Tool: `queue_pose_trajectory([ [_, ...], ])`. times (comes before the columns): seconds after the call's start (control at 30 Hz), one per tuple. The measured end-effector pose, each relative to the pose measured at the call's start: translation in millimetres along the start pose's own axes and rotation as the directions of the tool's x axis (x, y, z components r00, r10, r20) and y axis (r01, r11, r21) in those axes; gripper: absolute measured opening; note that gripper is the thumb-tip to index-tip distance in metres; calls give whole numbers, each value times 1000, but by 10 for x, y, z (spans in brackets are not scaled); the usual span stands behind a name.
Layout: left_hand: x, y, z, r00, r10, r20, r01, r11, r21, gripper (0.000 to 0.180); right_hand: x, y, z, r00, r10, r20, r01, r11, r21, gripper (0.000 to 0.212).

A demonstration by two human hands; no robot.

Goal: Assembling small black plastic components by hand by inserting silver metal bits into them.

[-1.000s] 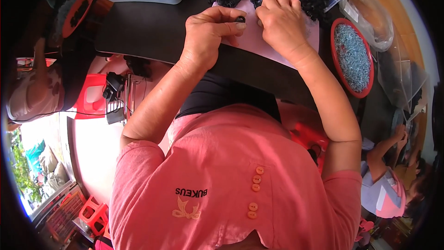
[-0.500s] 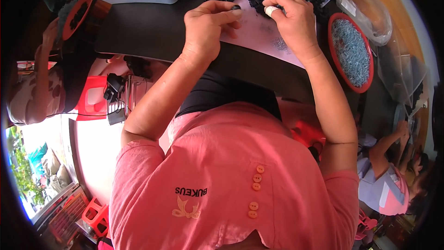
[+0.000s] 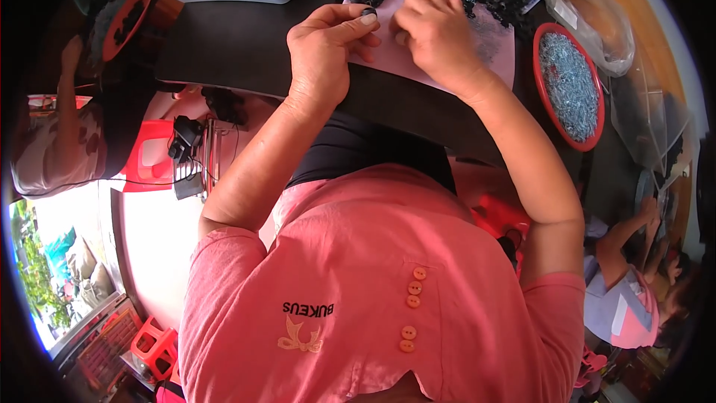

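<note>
Above pink sheet [image 3: 501,63], right hand [image 3: 438,41] moved leftward

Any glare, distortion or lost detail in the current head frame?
Head view: glare bleaches the floor at left; head view: the dark table bows along its edge and the picture's corners are black; head view: the black part in the left hand shows little detail.

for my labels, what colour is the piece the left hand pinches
The piece is black, best seen in the head view.
</note>
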State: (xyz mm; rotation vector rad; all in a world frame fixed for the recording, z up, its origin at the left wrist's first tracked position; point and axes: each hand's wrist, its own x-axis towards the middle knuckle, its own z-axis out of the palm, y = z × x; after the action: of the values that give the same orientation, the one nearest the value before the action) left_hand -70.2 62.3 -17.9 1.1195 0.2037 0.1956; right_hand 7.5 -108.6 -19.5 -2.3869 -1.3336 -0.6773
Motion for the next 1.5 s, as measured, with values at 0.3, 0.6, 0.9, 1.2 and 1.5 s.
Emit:
queue_pose_trajectory([
  [0.3,-12,-16,134,996,38,79,-51,986,160,14,-76,132,-371,868,455,197,-452,562,693,6],
  [0.6,125,-90,326,981,-9,196,-47,959,278,14,-99,213,-460,849,483,215,-442,426,790,21],
  [0.9,193,-209,262,861,367,351,-501,497,708,18,-158,166,-448,821,536,198,-414,319,853,22],
  [1.2,84,-108,480,723,536,437,-684,460,567,11,-176,43,-531,813,548,199,-398,273,876,22],
  [1.5,31,-68,433,935,235,265,-337,818,466,8,-202,94,-541,795,565,222,-419,247,874,19],
])
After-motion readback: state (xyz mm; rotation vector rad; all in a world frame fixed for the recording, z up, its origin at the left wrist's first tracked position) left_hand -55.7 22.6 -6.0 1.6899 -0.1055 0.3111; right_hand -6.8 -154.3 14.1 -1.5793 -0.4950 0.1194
